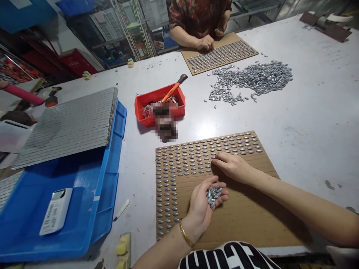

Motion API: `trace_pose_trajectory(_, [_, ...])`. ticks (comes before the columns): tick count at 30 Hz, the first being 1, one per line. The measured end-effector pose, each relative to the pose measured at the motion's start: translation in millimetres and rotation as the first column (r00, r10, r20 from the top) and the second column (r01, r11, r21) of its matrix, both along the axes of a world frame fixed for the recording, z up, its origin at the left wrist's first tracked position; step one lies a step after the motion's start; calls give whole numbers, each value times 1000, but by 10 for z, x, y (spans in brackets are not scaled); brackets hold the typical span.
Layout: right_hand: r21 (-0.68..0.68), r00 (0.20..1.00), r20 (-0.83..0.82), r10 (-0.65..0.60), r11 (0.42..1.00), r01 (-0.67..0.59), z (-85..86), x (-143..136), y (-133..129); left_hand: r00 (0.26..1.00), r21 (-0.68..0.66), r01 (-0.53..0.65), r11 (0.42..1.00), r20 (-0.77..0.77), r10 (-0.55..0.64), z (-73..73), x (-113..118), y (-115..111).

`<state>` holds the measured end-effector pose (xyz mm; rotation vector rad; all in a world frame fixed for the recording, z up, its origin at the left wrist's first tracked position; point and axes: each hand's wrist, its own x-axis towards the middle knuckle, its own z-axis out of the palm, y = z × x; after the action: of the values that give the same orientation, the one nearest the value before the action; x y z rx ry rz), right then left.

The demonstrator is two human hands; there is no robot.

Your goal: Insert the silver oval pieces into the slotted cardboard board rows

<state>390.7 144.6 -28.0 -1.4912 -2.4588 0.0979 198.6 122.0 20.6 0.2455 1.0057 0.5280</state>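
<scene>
Cupped palm up, my left hand (202, 201) holds a small heap of silver oval pieces (213, 195) over the cardboard sheet (238, 220). A gold bracelet circles that wrist. My right hand (231, 165) has its fingers pinched together at the sheet, at the end of a row; whatever is between the fingertips is hidden. Rows of the same silver pieces (192, 153) lie along the sheet's far edge and down its left side. Bare brown cardboard shows in the middle and near part of the sheet.
Beyond the sheet are a red bin (161, 106) with an orange-handled tool and a silver pile (266, 76). Across the table, a person works at another filled sheet (221, 56). Left stand a blue crate (92, 209), holding a white box (56, 211), and stacked grey sheets (73, 123).
</scene>
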Motion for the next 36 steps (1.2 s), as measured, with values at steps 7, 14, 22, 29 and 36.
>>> trace_pose_trajectory(7, [-76, 917, -386, -98, 994, 74, 101, 35, -90, 1000, 80, 16, 997, 10, -17, 22, -22, -35])
trace_pose_trajectory(14, [-262, 750, -636, -183, 965, 13, 406, -99, -475, 997, 222, 65, 973, -48, -56, -56, -34, 6])
trace_pose_trajectory(22, [-258, 723, -675, -147, 965, -45, 413, -204, -524, 993, 195, 87, 977, -91, -71, -61, 3, 10])
trace_pose_trajectory(29, [-387, 641, -662, -389, 910, 152, 388, -292, -575, 996, 148, -36, 988, -70, 47, -85, 25, -24])
trace_pose_trajectory(36, [-411, 612, -687, -392, 904, 117, 313, -358, -627, 998, 126, -55, 991, 47, 50, -67, 54, -66])
